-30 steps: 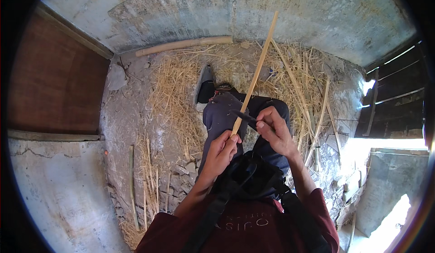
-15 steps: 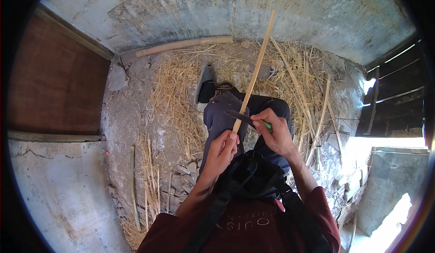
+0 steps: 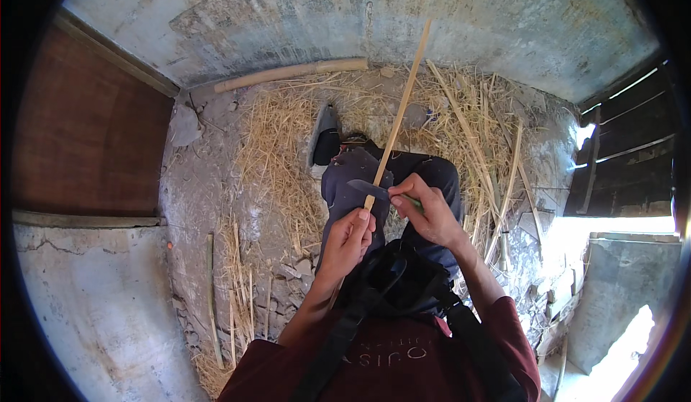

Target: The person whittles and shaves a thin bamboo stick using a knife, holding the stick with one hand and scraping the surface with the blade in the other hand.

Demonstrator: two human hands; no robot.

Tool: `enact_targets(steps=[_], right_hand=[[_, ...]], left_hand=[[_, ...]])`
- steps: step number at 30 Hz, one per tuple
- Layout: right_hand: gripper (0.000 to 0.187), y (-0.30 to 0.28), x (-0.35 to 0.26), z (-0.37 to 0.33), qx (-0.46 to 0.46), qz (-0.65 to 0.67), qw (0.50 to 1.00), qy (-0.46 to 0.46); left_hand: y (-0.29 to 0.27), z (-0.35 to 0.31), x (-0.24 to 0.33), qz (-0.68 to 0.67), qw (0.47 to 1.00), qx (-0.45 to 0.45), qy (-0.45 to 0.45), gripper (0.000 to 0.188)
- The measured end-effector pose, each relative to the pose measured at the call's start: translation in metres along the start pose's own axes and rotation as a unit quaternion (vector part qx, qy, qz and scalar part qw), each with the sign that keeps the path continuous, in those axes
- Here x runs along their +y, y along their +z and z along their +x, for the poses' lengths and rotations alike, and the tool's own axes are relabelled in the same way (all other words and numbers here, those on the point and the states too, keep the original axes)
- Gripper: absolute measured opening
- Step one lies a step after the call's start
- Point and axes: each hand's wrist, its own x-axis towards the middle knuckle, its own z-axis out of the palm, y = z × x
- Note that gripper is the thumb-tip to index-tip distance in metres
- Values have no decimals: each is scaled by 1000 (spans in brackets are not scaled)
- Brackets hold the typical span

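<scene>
My left hand (image 3: pixel 348 242) is closed round the near end of a long, pale bamboo strip (image 3: pixel 402 109), which slants up and away over my lap toward the far wall. In my right hand (image 3: pixel 430 215) is a knife (image 3: pixel 368 188) with a dark blade and a green handle, mostly covered by my fingers. Its blade lies across the strip, a little beyond my left hand, with the tip pointing left. My dark trouser legs (image 3: pixel 439 175) are beneath the strip and the knife.
Heaps of straw-coloured shavings (image 3: pixel 277 143) cover the floor on both sides of my legs. A thick bamboo pole (image 3: pixel 291 74) lies along the far wall. Longer split strips (image 3: pixel 512 186) rest at the right, and a thin greenish stick (image 3: pixel 213 294) lies at the left.
The knife and my right hand have shifted slightly left, and the blade now shows flatter across the strip. The strip has tilted a little to the left; my left hand keeps its hold.
</scene>
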Motion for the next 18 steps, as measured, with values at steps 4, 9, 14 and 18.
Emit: enact_targets(steps=[4,9,14,18], right_hand=[[17,-2,-13,2,-21,11,999,35],[18,-2,-10,-3,23,16,999,25],[21,-5,-13,-4,8,-60,997,-54],[23,-4,-18,-4,-13,-95,993,-69]], left_hand=[[0,-1,0,-4,1000,1,0,41],[3,-3,5,-2,1000,1,-4,38],[3,-4,10,-12,1000,-3,-27,35],[-1,-2,3,-33,999,-6,-19,33]])
